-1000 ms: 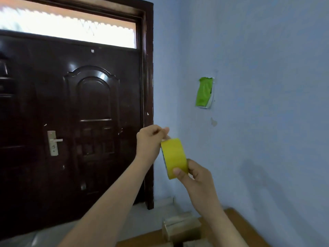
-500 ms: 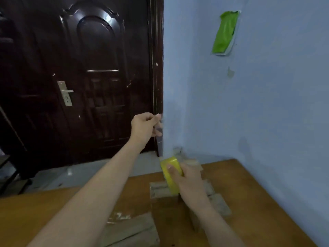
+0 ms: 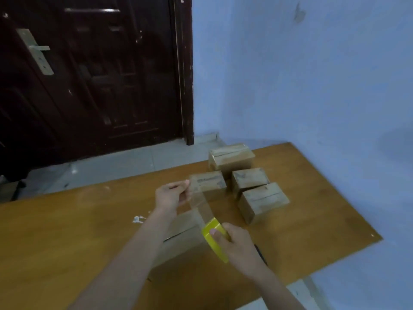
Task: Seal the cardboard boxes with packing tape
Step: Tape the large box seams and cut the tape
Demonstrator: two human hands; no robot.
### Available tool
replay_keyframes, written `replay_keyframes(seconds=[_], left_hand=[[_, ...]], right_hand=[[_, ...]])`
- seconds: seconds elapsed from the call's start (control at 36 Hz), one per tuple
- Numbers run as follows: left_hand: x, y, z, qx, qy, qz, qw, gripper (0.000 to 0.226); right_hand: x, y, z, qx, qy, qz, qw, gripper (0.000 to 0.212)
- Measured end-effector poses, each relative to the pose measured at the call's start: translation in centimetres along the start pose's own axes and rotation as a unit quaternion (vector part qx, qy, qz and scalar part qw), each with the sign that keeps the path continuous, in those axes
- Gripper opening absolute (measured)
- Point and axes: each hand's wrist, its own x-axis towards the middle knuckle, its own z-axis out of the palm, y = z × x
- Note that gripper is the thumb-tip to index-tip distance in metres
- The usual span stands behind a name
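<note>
Table [image 3: 67, 238]: wooden top, now filling the lower view; a second ago the head faced the door and wall, with only the table's far edge showing.
Nearest cardboard box [image 3: 178, 238]: largest, lying under both forearms, its top seam showing as a dark slit and, as far as I can see, untaped; half a second ago only its corner showed.
Four small cardboard boxes [image 3: 261, 200]: clustered beyond the hands near the wall; whether their seams are taped I cannot tell.
Right hand [image 3: 237, 247]: fingers curled round the yellow packing tape roll [image 3: 214, 240], thumb on its face, now low over the nearest box rather than at chest height.
Left hand [image 3: 172, 195]: thumb and fingertips pinch the free end of the tape strip [image 3: 201, 202].
Tape strip: clear, drawn out taut between hands; earlier it was barely started.
Meaning: enough tape seems pulled to lay along the seam next.
</note>
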Motion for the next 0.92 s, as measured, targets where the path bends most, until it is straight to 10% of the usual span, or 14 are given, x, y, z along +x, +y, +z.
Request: replay_keyframes(seconds=[0.31,0.44,0.92], left_hand=[[2.4,-2.0,-1.6,0.137,-0.061,0.061,0.987,0.018],[3.7,-3.8,-2.1,0.326,-0.035,0.185,0.926,0.016],[5.9,-8.1,-2.1,0.276,0.016,0.102,0.956,0.019]], right_hand=[[-1.4,0.7,2.1,-0.040,0.049,0.031,0.998,0.042],[-1.5,0.5,3.0,-0.008,0.047,0.067,0.997,0.037],[-0.6,2.7,4.4,-0.036,0.041,0.149,0.987,0.046]])
